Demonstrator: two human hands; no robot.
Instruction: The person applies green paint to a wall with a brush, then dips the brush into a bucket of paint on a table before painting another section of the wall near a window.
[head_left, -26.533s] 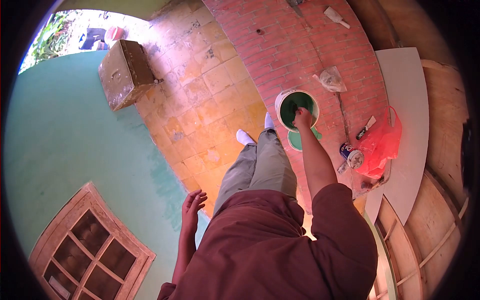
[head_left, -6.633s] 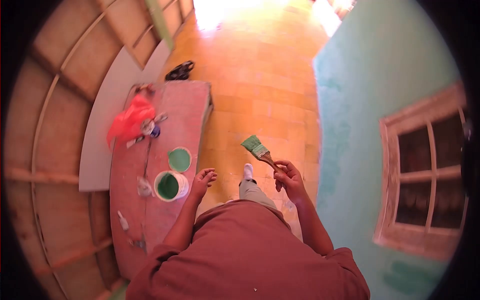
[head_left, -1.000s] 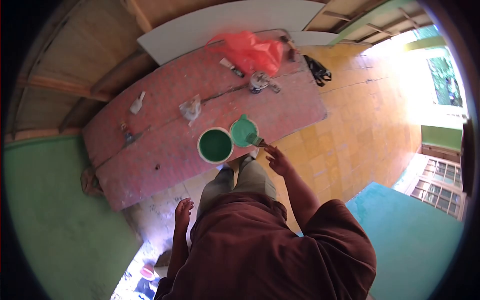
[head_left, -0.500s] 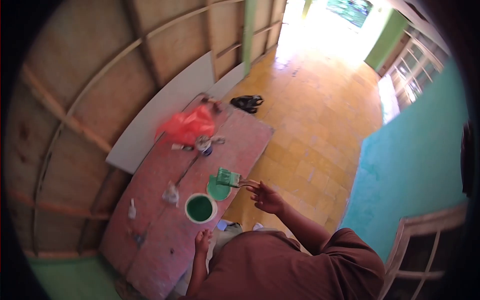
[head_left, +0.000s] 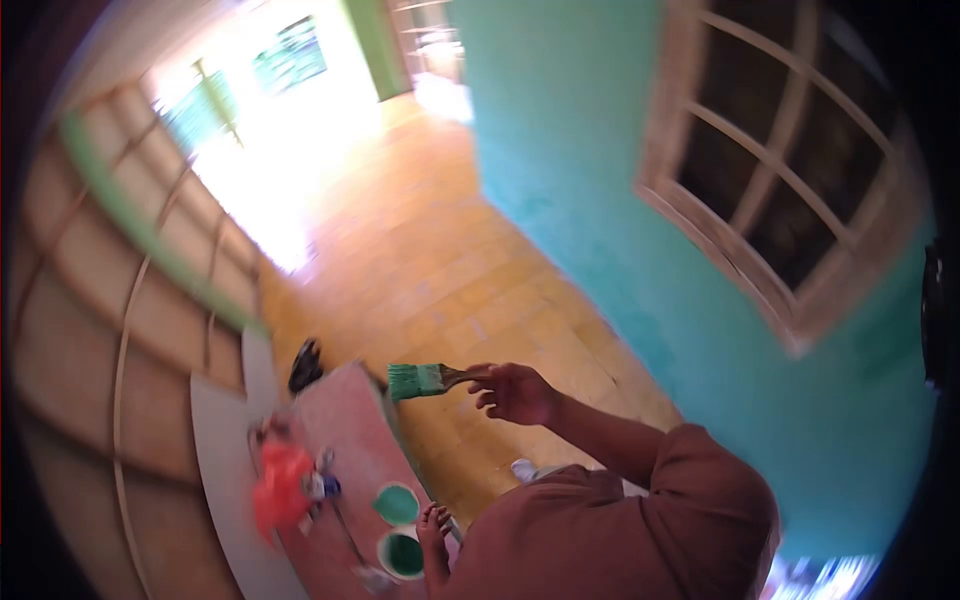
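My right hand [head_left: 516,394] holds a paintbrush [head_left: 418,380] by its handle, with the bristles pointing left and coated in green. The brush is above the floor, beyond the table's edge. Beside the paint bucket [head_left: 403,554], my left hand [head_left: 433,522] has its fingers partly curled; whether they hold anything is too small to tell. Dark green paint fills the bucket. A round lid [head_left: 397,504] smeared with lighter green lies next to it on the red table [head_left: 345,420].
A red plastic bag [head_left: 284,484] and a small blue-and-white can [head_left: 325,487] are on the table. Near its far end is a black bag [head_left: 305,366]. A teal wall [head_left: 560,150] with a framed window [head_left: 770,150] stands at the right, wooden panelling [head_left: 80,350] at the left.
The view has swung right towards the teal wall, so the table now shows lower down and further left. The brush has moved away from above the lid and is still in my right hand.
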